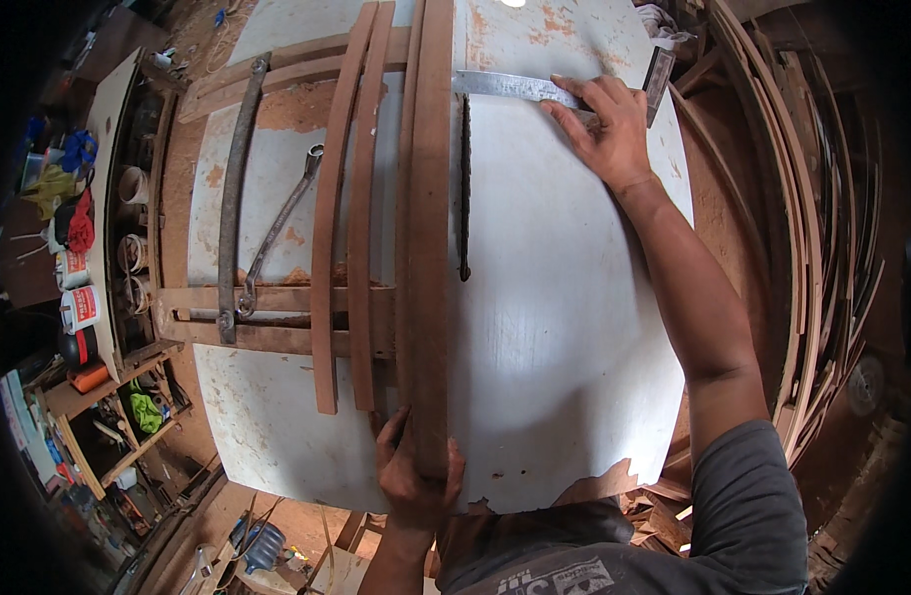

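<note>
My right hand (604,129) grips a metal square (510,86) lying across the upper right of the white worktop (565,297), its fingers curled on the blade beside the dark end piece. My left hand (416,476) wraps round the near end of a long, wide wooden board (425,238), which runs away from me down the middle. A thin dark serrated strip (464,188) lies just right of that board. To its left, two narrow reddish slats (328,297) rest over wooden crosspieces (257,296), along with a rough metal bar (232,208) and a double-ended wrench (282,223).
A shelf with containers, cloths and tools (79,312) runs along the left. Long timber strips (802,248) are stacked at the right. Below the worktop's near edge lie wood scraps (654,516) and a blue container (262,545) on the dirt floor.
</note>
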Demonstrator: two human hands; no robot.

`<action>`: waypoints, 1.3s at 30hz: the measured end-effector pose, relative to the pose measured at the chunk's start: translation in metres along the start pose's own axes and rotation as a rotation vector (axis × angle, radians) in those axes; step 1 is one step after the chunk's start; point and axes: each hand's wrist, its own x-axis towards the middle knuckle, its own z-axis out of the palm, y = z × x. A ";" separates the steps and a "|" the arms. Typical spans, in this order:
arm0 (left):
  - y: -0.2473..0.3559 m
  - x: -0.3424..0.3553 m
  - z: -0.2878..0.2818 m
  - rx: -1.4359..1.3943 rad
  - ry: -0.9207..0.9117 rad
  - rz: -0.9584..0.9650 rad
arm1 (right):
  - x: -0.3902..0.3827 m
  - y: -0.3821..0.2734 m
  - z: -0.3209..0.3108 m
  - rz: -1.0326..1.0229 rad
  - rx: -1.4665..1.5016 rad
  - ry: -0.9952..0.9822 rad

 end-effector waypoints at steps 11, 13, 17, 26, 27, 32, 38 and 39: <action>0.007 0.003 0.000 0.005 0.044 0.025 | -0.003 0.002 0.003 -0.004 -0.012 0.025; 0.006 0.001 0.002 0.014 0.066 0.021 | -0.003 0.000 0.002 0.003 -0.008 0.024; -0.003 -0.001 0.003 0.046 0.080 0.063 | -0.007 -0.013 -0.008 0.049 -0.009 0.060; -0.016 0.000 -0.001 0.049 0.057 0.176 | -0.097 -0.103 -0.091 0.162 0.107 -0.049; -0.015 0.000 -0.001 0.040 0.053 0.178 | -0.102 -0.109 -0.094 0.155 0.110 -0.088; -0.013 -0.001 0.000 0.068 0.059 0.156 | -0.105 -0.115 -0.092 0.102 0.034 -0.059; -0.009 -0.001 0.001 0.060 0.094 0.127 | -0.108 -0.116 -0.094 0.080 0.004 -0.060; -0.010 -0.001 0.001 0.075 0.087 0.128 | -0.108 -0.116 -0.094 0.088 0.002 -0.074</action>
